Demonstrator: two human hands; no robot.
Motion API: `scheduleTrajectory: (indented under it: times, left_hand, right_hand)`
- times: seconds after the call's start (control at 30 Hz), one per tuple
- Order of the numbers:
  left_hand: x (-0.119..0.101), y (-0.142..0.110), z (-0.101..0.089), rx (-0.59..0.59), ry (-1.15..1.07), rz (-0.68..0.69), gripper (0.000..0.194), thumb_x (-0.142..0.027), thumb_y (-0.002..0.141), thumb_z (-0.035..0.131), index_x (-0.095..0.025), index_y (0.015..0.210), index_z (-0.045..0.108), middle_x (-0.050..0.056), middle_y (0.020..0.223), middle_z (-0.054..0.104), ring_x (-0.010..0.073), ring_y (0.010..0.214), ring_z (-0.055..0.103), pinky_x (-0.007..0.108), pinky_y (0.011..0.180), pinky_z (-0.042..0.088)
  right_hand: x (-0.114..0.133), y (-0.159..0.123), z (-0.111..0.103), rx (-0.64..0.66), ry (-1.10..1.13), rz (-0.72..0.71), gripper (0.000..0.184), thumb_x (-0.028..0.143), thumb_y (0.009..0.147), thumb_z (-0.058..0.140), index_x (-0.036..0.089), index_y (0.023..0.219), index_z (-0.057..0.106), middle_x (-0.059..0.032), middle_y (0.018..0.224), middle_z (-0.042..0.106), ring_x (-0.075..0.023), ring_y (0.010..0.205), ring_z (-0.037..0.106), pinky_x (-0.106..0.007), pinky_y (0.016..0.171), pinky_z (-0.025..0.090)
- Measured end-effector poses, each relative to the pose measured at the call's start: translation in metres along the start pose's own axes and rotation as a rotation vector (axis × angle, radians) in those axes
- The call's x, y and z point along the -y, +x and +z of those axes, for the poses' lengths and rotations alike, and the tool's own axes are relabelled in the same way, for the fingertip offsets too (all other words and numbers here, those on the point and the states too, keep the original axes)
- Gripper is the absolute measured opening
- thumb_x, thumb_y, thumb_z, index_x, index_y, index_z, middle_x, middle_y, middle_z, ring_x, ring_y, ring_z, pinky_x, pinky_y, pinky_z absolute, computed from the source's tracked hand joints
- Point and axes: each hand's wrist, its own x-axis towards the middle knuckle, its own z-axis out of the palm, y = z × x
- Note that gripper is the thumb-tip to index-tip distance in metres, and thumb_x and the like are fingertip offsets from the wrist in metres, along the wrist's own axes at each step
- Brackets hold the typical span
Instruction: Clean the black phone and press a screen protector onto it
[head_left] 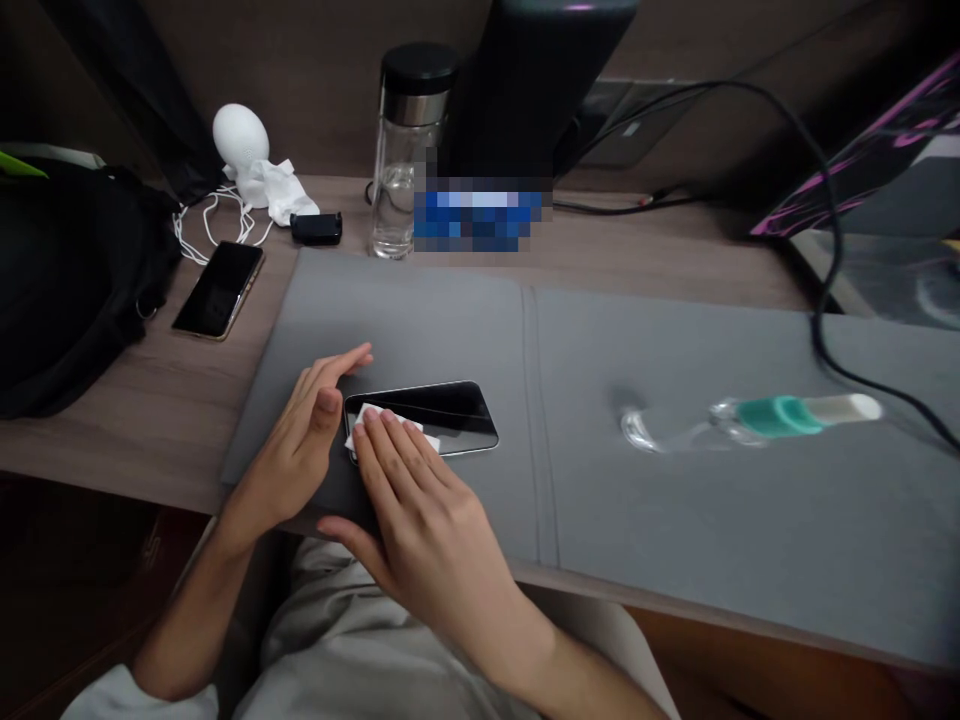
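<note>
A smartphone [461, 410] with a dark glossy screen lies face up on the grey desk mat. My right hand [427, 520] presses a folded white wipe [369, 412] with its fingertips onto the phone's left end. Those fingers are straight and side by side over the wipe, with the thumb apart. Just left of the phone, my left hand [298, 445] stands on edge, fingers extended and holding nothing. Whether it touches the phone's edge I cannot tell.
A clear spray bottle [776, 416] with a green band lies at right, near a black cable [825, 290]. Behind the grey mat [645, 560] stands a glass water bottle [397, 190]. At left are another phone [220, 290], a white rounded device [241, 140] and a black bag [67, 270].
</note>
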Motion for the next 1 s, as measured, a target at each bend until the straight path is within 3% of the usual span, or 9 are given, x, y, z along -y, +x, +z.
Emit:
scheduleTrajectory:
  times: [0.27,0.53,1.0]
  left_hand:
    - [0.009,0.002,0.001,-0.076,-0.13,-0.07,0.082,-0.077,0.111,0.011,-0.029,0.162,0.054,0.011,0.158,0.063,0.0272,0.147,0.057,0.046,0.122,0.045]
    - [0.002,0.004,0.001,-0.058,-0.084,-0.041,0.083,-0.076,0.112,0.011,-0.024,0.161,0.054,0.012,0.157,0.065,0.0253,0.146,0.057,0.044,0.121,0.046]
    - [0.002,0.003,0.0,-0.054,-0.059,-0.058,0.078,-0.073,0.114,0.013,-0.027,0.161,0.056,0.01,0.156,0.066,0.0266,0.148,0.058,0.047,0.124,0.045]
  right_hand:
    - [-0.006,0.02,0.017,0.034,0.054,-0.04,0.079,0.056,0.111,0.056,-0.007,0.16,0.051,-0.0292,0.168,0.048,-0.037,0.162,0.044,-0.053,0.137,0.037]
    - [0.006,-0.002,0.007,-0.043,-0.014,-0.071,0.072,0.055,0.114,0.05,-0.006,0.15,0.062,-0.0268,0.162,0.057,-0.0371,0.155,0.055,-0.05,0.129,0.051]
    - [0.003,-0.011,0.006,-0.057,-0.016,-0.099,0.054,0.041,0.114,0.058,0.0,0.149,0.065,-0.0204,0.16,0.061,-0.0309,0.151,0.06,-0.046,0.132,0.046]
